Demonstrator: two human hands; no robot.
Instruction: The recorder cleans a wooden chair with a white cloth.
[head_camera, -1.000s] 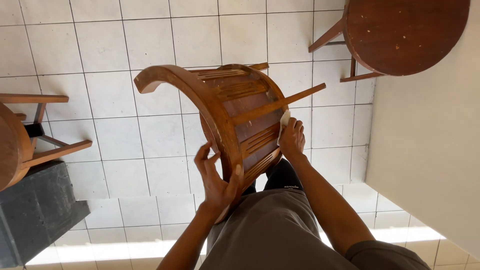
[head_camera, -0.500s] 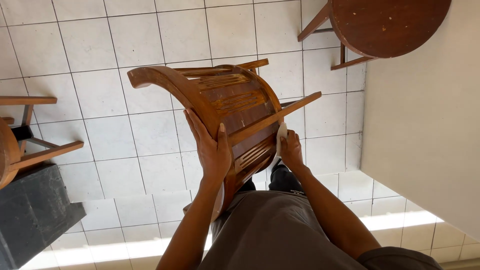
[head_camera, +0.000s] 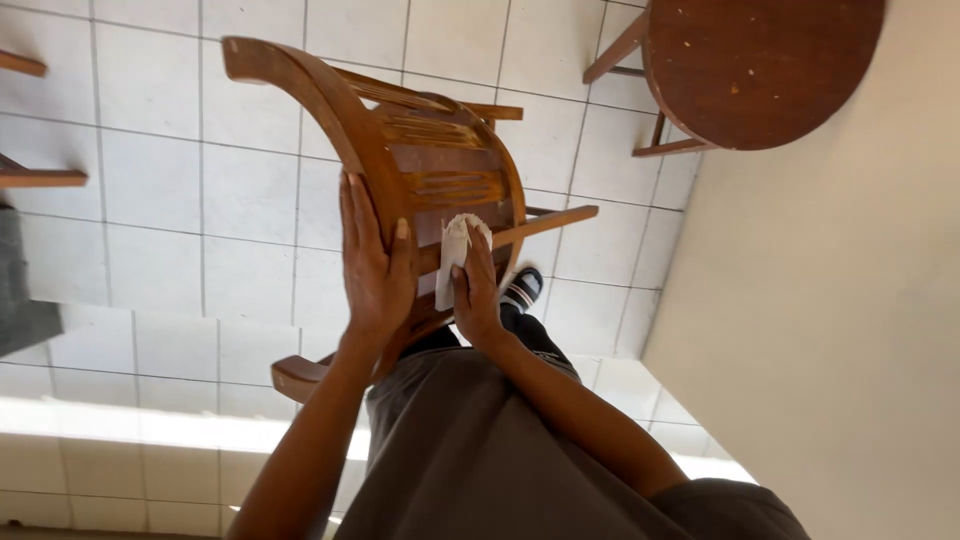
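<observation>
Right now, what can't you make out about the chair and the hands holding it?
Head view only:
- Chair: its feet and floor contact are hidden behind the seat and the torso.
- Left hand: palm hidden against the chair's curved rail.
- Right hand: the pale folded cloth is partly covered by its fingers.
- Round table: cut off by the top edge.

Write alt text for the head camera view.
A person's left hand grips the curved back of a tipped wooden chair while the right hand presses a folded pale cloth against its slats. Below lies a white tiled floor; a round wooden table stands nearby.
</observation>
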